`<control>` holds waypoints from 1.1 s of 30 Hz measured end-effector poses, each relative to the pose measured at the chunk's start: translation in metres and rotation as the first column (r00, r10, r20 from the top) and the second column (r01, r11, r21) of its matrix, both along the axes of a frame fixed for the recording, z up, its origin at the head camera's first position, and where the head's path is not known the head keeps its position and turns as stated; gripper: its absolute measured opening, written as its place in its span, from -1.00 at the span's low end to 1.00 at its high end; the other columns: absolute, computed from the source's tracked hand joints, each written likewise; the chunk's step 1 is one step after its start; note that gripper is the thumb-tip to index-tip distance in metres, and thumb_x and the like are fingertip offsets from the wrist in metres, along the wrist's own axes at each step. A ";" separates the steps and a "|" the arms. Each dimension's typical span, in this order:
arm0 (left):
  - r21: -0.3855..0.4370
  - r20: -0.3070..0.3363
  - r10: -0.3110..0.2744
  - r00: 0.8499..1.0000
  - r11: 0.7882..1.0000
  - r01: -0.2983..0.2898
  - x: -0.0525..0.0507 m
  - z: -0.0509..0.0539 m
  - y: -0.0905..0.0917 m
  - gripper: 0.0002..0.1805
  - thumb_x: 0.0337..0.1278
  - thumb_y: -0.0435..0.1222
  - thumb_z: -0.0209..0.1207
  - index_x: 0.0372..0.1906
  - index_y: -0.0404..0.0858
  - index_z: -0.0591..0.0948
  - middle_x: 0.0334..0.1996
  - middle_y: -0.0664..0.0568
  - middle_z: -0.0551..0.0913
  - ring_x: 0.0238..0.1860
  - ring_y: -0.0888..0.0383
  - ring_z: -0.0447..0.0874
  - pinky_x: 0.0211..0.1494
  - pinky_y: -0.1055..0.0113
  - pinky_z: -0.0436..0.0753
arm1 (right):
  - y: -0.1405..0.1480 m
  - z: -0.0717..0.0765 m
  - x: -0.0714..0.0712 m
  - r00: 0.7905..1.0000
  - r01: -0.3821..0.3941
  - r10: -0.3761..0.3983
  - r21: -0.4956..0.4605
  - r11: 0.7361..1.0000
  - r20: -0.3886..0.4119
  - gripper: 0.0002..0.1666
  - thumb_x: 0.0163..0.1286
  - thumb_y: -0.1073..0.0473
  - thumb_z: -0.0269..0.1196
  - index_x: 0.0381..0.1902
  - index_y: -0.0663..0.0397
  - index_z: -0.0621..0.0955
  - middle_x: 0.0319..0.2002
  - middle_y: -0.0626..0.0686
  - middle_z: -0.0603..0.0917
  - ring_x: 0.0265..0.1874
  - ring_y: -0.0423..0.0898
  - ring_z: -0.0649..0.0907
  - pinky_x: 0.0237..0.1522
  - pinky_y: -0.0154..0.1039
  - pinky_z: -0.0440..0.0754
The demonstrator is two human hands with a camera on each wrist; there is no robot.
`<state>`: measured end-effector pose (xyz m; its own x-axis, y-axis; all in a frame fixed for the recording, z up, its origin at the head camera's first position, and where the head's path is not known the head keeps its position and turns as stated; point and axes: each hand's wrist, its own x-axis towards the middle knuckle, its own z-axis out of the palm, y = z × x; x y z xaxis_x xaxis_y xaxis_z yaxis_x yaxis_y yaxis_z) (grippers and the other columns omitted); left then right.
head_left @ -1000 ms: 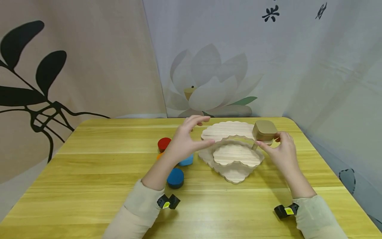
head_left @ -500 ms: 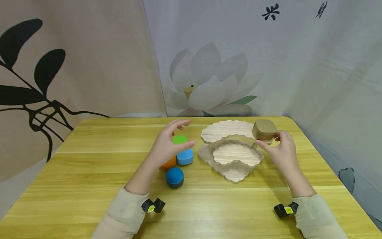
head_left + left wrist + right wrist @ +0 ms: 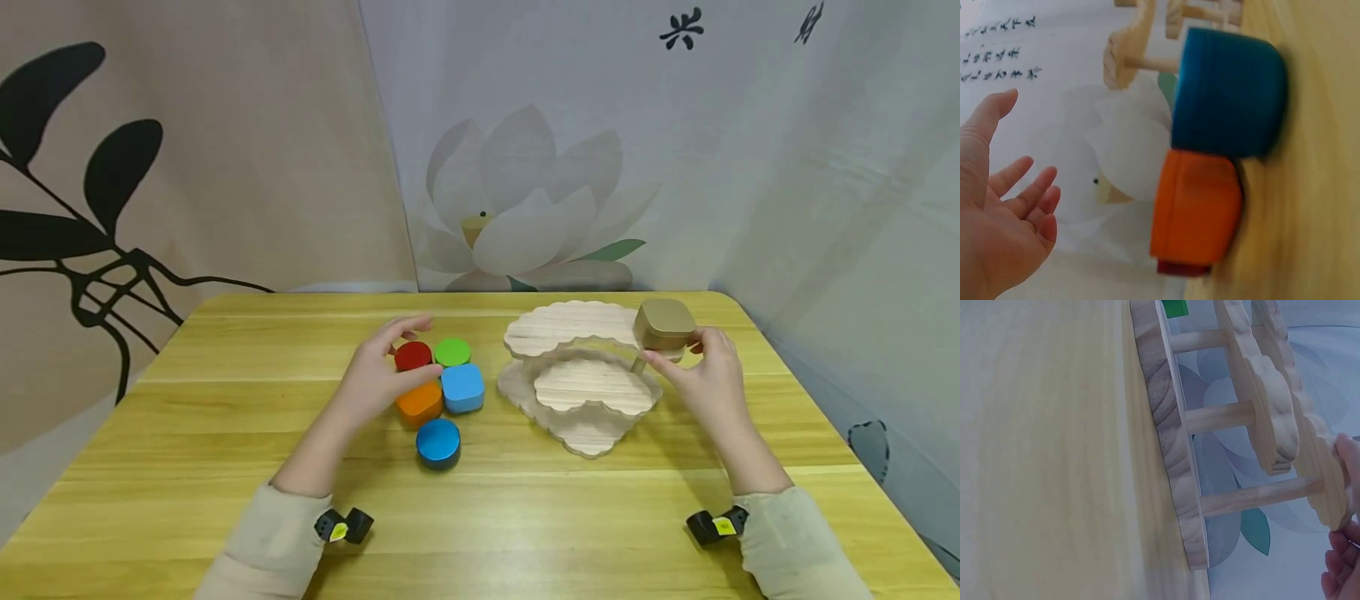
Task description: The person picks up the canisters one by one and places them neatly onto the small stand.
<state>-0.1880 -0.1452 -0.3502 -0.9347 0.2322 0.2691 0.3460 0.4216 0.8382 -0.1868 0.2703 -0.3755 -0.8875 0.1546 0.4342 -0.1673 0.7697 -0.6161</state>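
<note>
At the right, my right hand [image 3: 708, 375] holds the right end of a tiered wooden stand [image 3: 592, 387], its thumb and fingertips at the top shelf's edge. On that shelf end sits a gold square tin [image 3: 666, 323], close against the fingers. My left hand [image 3: 375, 375] is spread with nothing in it, beside a cluster of coloured tins. The cluster has a red round tin [image 3: 413, 356], a green round tin [image 3: 453, 351], an orange square tin [image 3: 420, 403], a light blue square tin [image 3: 462, 387] and a dark blue round tin [image 3: 438, 443].
The stand's scalloped shelves rest on thin wooden pegs [image 3: 1260, 497] above a wavy base [image 3: 1175, 444]. Behind the wooden table [image 3: 225, 417] hangs a printed cloth [image 3: 300, 150]. Each wrist wears a small black camera [image 3: 343, 526].
My left hand has drawn away from the stand, moving left and toward me, and the red, green and orange tins have come into sight. My right hand stays at the shelf end.
</note>
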 end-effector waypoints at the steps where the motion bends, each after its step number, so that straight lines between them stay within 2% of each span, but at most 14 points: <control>1: -0.011 -0.001 0.003 1.000 1.000 -0.003 0.000 -0.002 -0.003 -0.34 0.03 -0.20 0.40 0.28 -0.10 0.46 0.17 0.06 0.49 0.15 -0.04 0.35 0.14 -0.06 0.32 | 0.000 0.000 0.000 1.000 0.001 -0.001 -0.001 1.000 0.000 -0.33 0.12 -0.04 0.45 -0.11 0.41 0.45 -0.22 0.27 0.43 -0.23 0.12 0.35 -0.27 -0.09 0.22; 5: -0.054 0.006 0.020 1.000 0.998 -0.019 0.000 -0.008 -0.012 -0.32 0.00 -0.22 0.41 0.28 -0.15 0.46 0.15 0.01 0.49 0.12 -0.07 0.36 0.08 0.04 0.31 | 0.000 0.000 0.000 1.000 0.007 -0.007 -0.001 1.000 -0.006 -0.33 0.12 -0.03 0.46 -0.11 0.41 0.45 -0.23 0.26 0.43 -0.23 0.12 0.36 -0.27 -0.09 0.22; 13: -0.142 0.023 0.036 0.999 0.989 -0.032 0.000 -0.029 -0.025 -0.29 -0.02 -0.21 0.43 0.28 -0.26 0.45 0.15 -0.09 0.48 0.11 -0.08 0.39 0.10 -0.08 0.36 | 0.000 0.001 0.001 1.000 0.009 -0.009 0.004 1.000 0.001 -0.31 0.13 -0.06 0.44 -0.10 0.41 0.44 -0.22 0.27 0.43 -0.23 0.13 0.36 -0.28 -0.09 0.23; 23: -0.168 0.066 0.023 0.998 0.986 -0.011 0.006 -0.048 -0.039 -0.26 -0.04 -0.13 0.43 0.27 -0.27 0.44 0.12 -0.06 0.51 0.07 -0.03 0.41 0.09 -0.03 0.38 | 0.000 0.002 0.000 1.000 0.001 -0.001 0.007 1.000 -0.003 -0.32 0.12 -0.06 0.45 -0.13 0.40 0.45 -0.23 0.26 0.43 -0.23 0.13 0.36 -0.27 -0.09 0.22; 29: -0.179 0.075 0.025 0.997 0.984 -0.011 0.008 -0.062 -0.045 -0.24 -0.07 -0.10 0.44 0.27 -0.26 0.44 0.11 -0.08 0.52 0.09 -0.08 0.45 0.12 -0.05 0.43 | -0.001 0.001 0.000 1.000 0.002 -0.002 0.007 1.000 -0.005 -0.33 0.12 -0.05 0.45 -0.13 0.41 0.44 -0.23 0.26 0.43 -0.24 0.13 0.36 -0.28 -0.09 0.22; 33: -0.167 0.086 0.028 0.996 0.986 -0.013 0.010 -0.067 -0.045 -0.23 -0.09 -0.09 0.46 0.26 -0.26 0.45 0.13 -0.08 0.51 0.09 -0.10 0.44 0.12 -0.05 0.45 | -0.001 0.001 0.001 1.000 0.007 -0.007 0.009 1.000 -0.001 -0.32 0.13 -0.04 0.45 -0.12 0.41 0.44 -0.22 0.29 0.43 -0.24 0.13 0.36 -0.28 -0.09 0.22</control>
<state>-0.1785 -0.1905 -0.4172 -0.9580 0.2476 0.1449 0.2641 0.5638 0.7825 -0.1859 0.2692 -0.3746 -0.8862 0.1564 0.4362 -0.1627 0.7764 -0.6089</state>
